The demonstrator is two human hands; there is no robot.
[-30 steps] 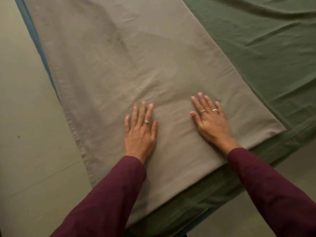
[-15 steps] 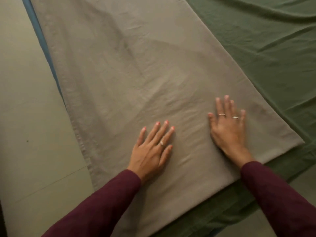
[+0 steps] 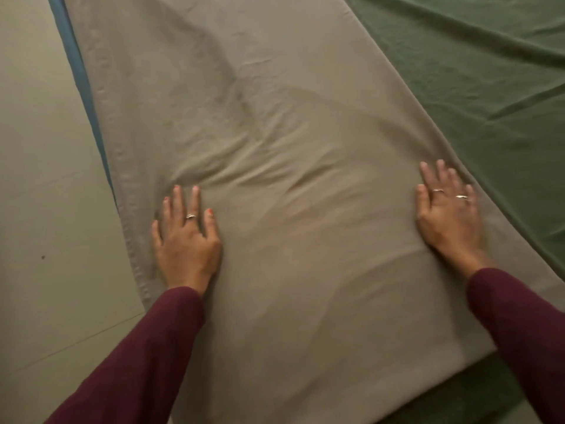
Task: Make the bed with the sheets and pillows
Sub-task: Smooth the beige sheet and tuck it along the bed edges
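A wide, folded taupe cotton sheet (image 3: pixel 299 209) lies along the bed, on top of a dark green sheet (image 3: pixel 477 65) that shows past its far-right edge and below its near corner. A blue strip of mattress edging (image 3: pixel 80 75) runs just beside the taupe sheet's left hem, and beyond that is the pale floor (image 3: pixel 36 179).

Both hands lie flat on the taupe sheet, palms down, fingers straight and holding nothing. The left hand (image 3: pixel 185 240) presses near the sheet's left hem; the right hand (image 3: pixel 448 215) presses just inside the sheet's right edge, its fingertips close to the green cloth. Maroon sleeves (image 3: pixel 137 356) cover both forearms.

The step in hand looks like smoothing the taupe sheet outward. A fan of creases gathers just beyond the left hand's fingertips and runs toward the sheet's middle, so that is the part needing work. To do it well, the palms should stay flat with light, even pressure, sliding away from the sheet's centre line toward its edges, so slack is pushed off the sides and not bunched ahead of the fingers. The left hand would best sweep up and out through the crease fan. The right hand should stop short of the sheet's edge, since pushing too far would probably drag the border across the green sheet and skew it.
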